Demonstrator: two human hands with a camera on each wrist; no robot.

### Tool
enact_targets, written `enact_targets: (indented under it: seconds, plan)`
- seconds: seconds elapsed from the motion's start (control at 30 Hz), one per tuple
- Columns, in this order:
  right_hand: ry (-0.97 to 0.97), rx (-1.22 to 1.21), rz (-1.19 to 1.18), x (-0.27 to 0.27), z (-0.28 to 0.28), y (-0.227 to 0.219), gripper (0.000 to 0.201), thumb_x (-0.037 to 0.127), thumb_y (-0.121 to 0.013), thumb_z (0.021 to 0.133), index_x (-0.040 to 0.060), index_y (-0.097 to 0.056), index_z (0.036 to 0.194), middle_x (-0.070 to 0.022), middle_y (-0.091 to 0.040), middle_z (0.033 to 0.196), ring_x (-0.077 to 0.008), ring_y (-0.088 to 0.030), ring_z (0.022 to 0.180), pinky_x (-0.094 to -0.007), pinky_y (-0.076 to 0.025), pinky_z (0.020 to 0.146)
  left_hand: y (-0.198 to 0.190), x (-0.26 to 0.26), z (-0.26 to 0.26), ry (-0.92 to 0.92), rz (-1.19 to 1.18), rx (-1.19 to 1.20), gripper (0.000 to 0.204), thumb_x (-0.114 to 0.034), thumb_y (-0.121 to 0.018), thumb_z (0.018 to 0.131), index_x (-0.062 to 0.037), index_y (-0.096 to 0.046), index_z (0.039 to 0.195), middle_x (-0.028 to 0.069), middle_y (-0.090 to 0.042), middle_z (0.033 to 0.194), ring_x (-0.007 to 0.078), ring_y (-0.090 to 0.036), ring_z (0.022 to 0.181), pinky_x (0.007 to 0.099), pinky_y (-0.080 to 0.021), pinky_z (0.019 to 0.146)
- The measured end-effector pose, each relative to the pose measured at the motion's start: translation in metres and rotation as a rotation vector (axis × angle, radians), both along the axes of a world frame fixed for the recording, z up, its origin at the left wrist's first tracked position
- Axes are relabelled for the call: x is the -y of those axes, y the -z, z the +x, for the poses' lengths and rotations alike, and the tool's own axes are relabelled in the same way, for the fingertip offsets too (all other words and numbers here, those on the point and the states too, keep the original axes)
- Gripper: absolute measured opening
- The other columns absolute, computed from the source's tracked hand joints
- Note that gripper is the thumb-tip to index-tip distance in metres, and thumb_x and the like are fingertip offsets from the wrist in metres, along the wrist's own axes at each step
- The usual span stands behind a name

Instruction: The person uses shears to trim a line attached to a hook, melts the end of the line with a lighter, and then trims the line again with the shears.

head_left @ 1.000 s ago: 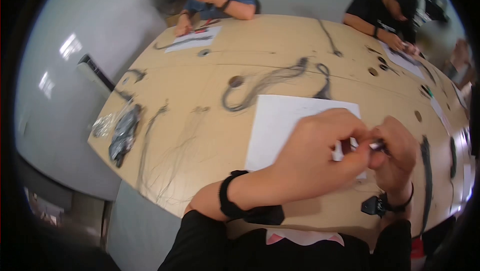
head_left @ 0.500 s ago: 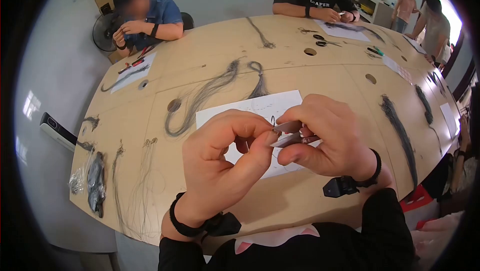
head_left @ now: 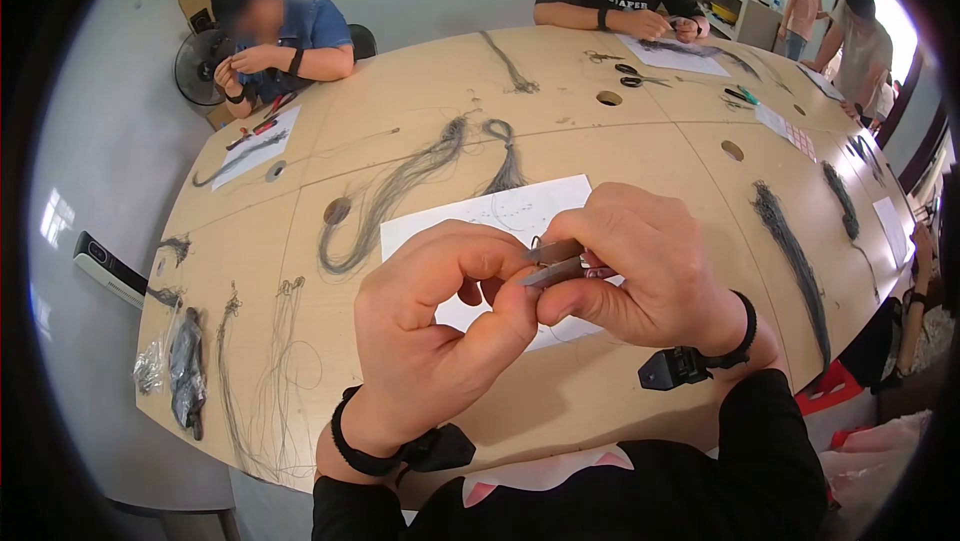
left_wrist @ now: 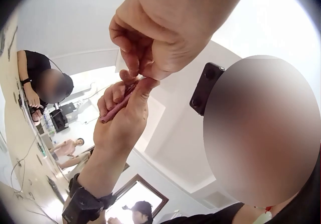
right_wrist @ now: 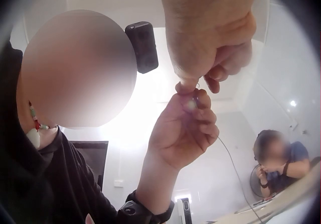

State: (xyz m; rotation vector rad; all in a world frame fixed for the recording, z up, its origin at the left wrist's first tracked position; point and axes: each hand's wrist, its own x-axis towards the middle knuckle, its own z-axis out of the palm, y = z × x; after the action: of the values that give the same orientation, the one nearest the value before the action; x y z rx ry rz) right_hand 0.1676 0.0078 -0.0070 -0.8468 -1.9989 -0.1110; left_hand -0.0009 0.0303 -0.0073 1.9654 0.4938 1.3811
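Observation:
Both hands meet over a sheet of white paper [head_left: 575,333] in the head view. My right hand [head_left: 650,266] grips a small metal tool [head_left: 556,272] with two flat arms between thumb and fingers; its pinkish length [left_wrist: 118,107] lies along the palm in the left wrist view. My left hand [head_left: 445,311] pinches a thin dark strand, its fingertips right at the tool's end. A small loop of the strand [head_left: 537,241] stands up there. In the right wrist view the strand [right_wrist: 233,161] trails down from the left hand [right_wrist: 180,128]. The fingers hide the pinched part.
Grey bundles of strands [head_left: 385,196] lie beyond the paper, with another bundle [head_left: 795,266] at the right. Loose thin strands [head_left: 285,371] and a plastic-wrapped bundle [head_left: 186,376] are at the left. Black scissors [head_left: 640,77] lie farther back. Two people sit across the table [head_left: 640,156].
The head view has swung rightward and steadied, so both hands appear farther left. In the last half second the hands barely moved; the tool's arms stay at the left fingertips.

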Motion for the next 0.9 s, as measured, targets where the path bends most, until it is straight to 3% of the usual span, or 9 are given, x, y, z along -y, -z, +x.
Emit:
enact_targets:
  seconds: [0.13,0.23,0.3,0.33,0.4,0.53,0.6,0.73,0.9]
  plan:
    - [0.017,0.075,0.047,0.001,0.002,0.000,0.034,0.033,-0.064,0.065,0.0033,-0.053,0.076,-0.0059,-0.048,0.058,-0.0212,-0.047,0.049,-0.0287,-0.036,0.041,0.000,0.001,0.001,-0.004,-0.006,-0.001,0.004,-0.001,-0.058,0.067,-0.0018,-0.055,0.069,0.0040,-0.057,0.069,0.0099,-0.047,0.057,0.0203,-0.036,0.049]
    - [-0.027,-0.009,0.061,0.002,0.003,-0.001,0.034,0.033,-0.065,0.065,0.0031,-0.053,0.076,-0.0060,-0.046,0.056,-0.0198,-0.045,0.048,-0.0269,-0.035,0.041,-0.001,0.002,0.003,-0.032,0.019,0.011,0.004,0.000,-0.058,0.066,-0.0019,-0.055,0.068,0.0041,-0.057,0.068,0.0098,-0.047,0.057,0.0203,-0.036,0.049]
    - [-0.003,-0.242,-0.244,0.007,0.004,-0.005,0.046,0.044,-0.062,0.064,0.0011,-0.055,0.078,0.0007,-0.048,0.059,-0.0074,-0.040,0.050,-0.0195,-0.030,0.044,0.001,0.001,0.002,-0.039,-0.040,0.070,0.005,0.002,-0.057,0.066,-0.0019,-0.055,0.068,0.0042,-0.057,0.068,0.0094,-0.047,0.057,0.0200,-0.036,0.049]
    - [-0.001,-0.242,-0.246,0.007,0.005,-0.004,0.046,0.044,-0.062,0.064,0.0011,-0.055,0.078,0.0007,-0.048,0.059,-0.0074,-0.040,0.050,-0.0195,-0.030,0.044,0.001,0.001,0.002,-0.038,-0.043,0.070,0.005,0.002,-0.057,0.066,-0.0019,-0.055,0.068,0.0042,-0.057,0.068,0.0094,-0.047,0.057,0.0200,-0.036,0.049]
    - [-0.114,-0.302,-0.256,0.006,0.008,-0.003,0.040,0.035,-0.068,0.066,-0.0001,-0.055,0.080,0.0009,-0.048,0.061,-0.0039,-0.038,0.052,-0.0173,-0.028,0.045,0.001,0.000,0.003,-0.055,-0.027,0.048,0.006,0.002,-0.058,0.065,-0.0019,-0.056,0.068,0.0046,-0.057,0.068,0.0095,-0.048,0.057,0.0197,-0.036,0.049]
    - [-0.133,-0.308,-0.410,0.011,0.001,-0.006,0.022,0.014,-0.066,0.068,0.0003,-0.055,0.081,-0.0007,-0.049,0.061,-0.0042,-0.038,0.052,-0.0175,-0.029,0.045,0.002,0.000,0.007,-0.083,0.050,0.037,0.006,0.002,-0.058,0.065,-0.0020,-0.056,0.069,0.0050,-0.058,0.068,0.0097,-0.049,0.057,0.0197,-0.035,0.048]
    - [-0.134,-0.338,-0.247,0.005,-0.003,0.005,0.014,0.000,-0.058,0.066,0.0013,-0.054,0.078,-0.0009,-0.048,0.060,-0.0047,-0.038,0.051,-0.0185,-0.029,0.044,0.001,0.001,0.008,-0.111,0.116,-0.004,0.006,0.002,-0.059,0.065,-0.0020,-0.056,0.069,0.0054,-0.058,0.069,0.0100,-0.050,0.057,0.0199,-0.035,0.047]
    - [-0.131,-0.311,-0.250,0.007,-0.002,0.001,0.010,-0.003,-0.056,0.066,0.0022,-0.052,0.074,-0.0010,-0.048,0.059,-0.0053,-0.038,0.050,-0.0196,-0.030,0.044,0.003,0.001,0.007,-0.080,0.084,-0.001,0.007,0.002,-0.059,0.065,-0.0017,-0.056,0.070,0.0053,-0.058,0.069,0.0098,-0.049,0.057,0.0196,-0.035,0.048]
    - [-0.144,-0.303,-0.272,0.007,-0.001,0.001,0.009,-0.004,-0.054,0.066,0.0023,-0.051,0.072,-0.0014,-0.048,0.059,-0.0060,-0.038,0.049,-0.0197,-0.030,0.043,0.002,0.004,0.005,0.072,-0.247,0.061,0.003,0.003,-0.056,0.069,0.0014,-0.056,0.071,0.0037,-0.057,0.070,0.0065,-0.045,0.058,0.0181,-0.035,0.052]
